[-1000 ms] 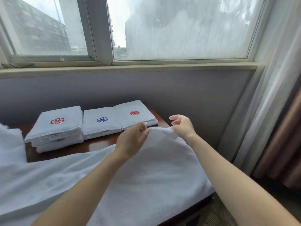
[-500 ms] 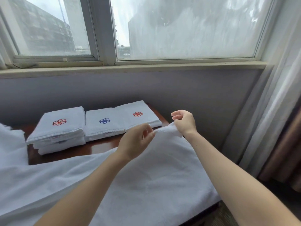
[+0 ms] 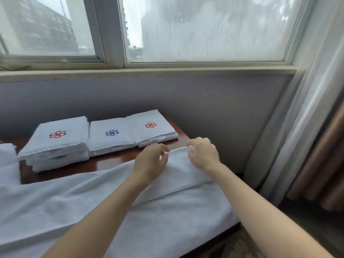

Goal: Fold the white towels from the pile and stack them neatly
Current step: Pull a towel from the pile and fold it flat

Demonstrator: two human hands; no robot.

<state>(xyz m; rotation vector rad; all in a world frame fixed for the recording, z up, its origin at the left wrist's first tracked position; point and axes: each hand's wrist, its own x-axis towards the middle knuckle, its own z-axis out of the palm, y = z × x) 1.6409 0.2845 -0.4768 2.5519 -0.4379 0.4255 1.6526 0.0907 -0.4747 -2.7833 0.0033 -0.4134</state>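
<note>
While both forearms reach forward over the table [image 3: 104, 162], the left hand [image 3: 150, 162] and right hand [image 3: 203, 155], knuckles up, pinch the far folded edge of the white towel [image 3: 167, 216] spread before the folded stacks [image 3: 61, 140]

Likely a hotel room: folded white towels [image 3: 61, 138] with embroidered logos line the glossy wooden worktop [image 3: 111, 161] below a wide window [image 3: 204, 28], with layered curtains [image 3: 316, 118] beside the window.

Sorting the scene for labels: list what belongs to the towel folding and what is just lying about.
Part of the job: large white towel, left hand, right hand, folded towels, unfolded pile at left.
Just there: table, window, curtains.
</note>
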